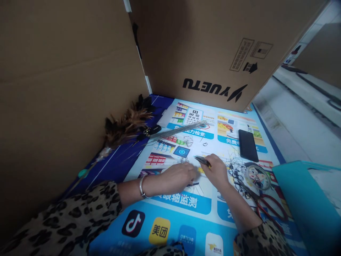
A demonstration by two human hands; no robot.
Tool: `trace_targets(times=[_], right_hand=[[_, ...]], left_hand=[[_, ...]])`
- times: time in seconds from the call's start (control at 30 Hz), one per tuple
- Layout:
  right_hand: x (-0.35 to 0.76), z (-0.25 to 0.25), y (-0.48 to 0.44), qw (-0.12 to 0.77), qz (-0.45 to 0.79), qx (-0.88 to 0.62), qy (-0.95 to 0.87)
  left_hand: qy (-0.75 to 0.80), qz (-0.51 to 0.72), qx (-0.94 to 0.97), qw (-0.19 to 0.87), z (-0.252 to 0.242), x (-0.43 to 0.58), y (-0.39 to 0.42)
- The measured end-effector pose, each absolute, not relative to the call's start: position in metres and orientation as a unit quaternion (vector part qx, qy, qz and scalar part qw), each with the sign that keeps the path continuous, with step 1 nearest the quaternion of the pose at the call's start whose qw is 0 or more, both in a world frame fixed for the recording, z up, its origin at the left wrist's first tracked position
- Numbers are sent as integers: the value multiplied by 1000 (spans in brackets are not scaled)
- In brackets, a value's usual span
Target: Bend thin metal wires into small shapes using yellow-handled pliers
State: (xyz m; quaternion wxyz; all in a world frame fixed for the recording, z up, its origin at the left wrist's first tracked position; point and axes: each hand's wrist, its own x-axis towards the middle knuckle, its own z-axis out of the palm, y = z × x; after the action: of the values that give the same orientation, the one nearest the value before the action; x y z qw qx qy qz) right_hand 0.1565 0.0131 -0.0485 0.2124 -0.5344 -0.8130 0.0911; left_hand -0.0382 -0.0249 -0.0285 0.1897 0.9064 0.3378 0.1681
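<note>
My right hand (216, 170) is closed around a pair of small pliers (202, 160), whose dark jaws point up and left. Beside it, my left hand (179, 177) lies low over the printed sheet with its fingers curled together; whatever they pinch is hidden. Just beyond the left fingers is a small tangle of thin wire (183, 159). A single small wire loop (205, 144) sits on the sheet past the pliers. Farther off lies a bundle of straight thin wires (181, 130), with another loose wire tangle (188, 141) in front of it.
Right of my hands are black wire loops (236, 172), a tape roll (257, 176) and red-handled scissors (271, 207). A black phone (248, 145) and a teal box (303, 199) lie farther right. Brown feathers (128, 121) rest along the left cardboard wall (66, 89); another cardboard panel (207, 46) stands behind.
</note>
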Motion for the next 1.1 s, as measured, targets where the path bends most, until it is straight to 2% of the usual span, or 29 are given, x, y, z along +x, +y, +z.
trace_targets(times=[0.13, 0.3, 0.57, 1.1], right_hand=[[157, -49, 13, 211, 96, -531, -815], [158, -50, 14, 217, 101, -530, -813], [158, -48, 13, 226, 116, -524, -813], [158, -48, 13, 244, 138, -504, -817]], left_hand=[[363, 152, 893, 219, -23, -38, -25], [339, 211, 870, 289, -18, -40, -20], [324, 214, 883, 265, -12, -40, -22], [348, 221, 841, 350, -17, -42, -21]])
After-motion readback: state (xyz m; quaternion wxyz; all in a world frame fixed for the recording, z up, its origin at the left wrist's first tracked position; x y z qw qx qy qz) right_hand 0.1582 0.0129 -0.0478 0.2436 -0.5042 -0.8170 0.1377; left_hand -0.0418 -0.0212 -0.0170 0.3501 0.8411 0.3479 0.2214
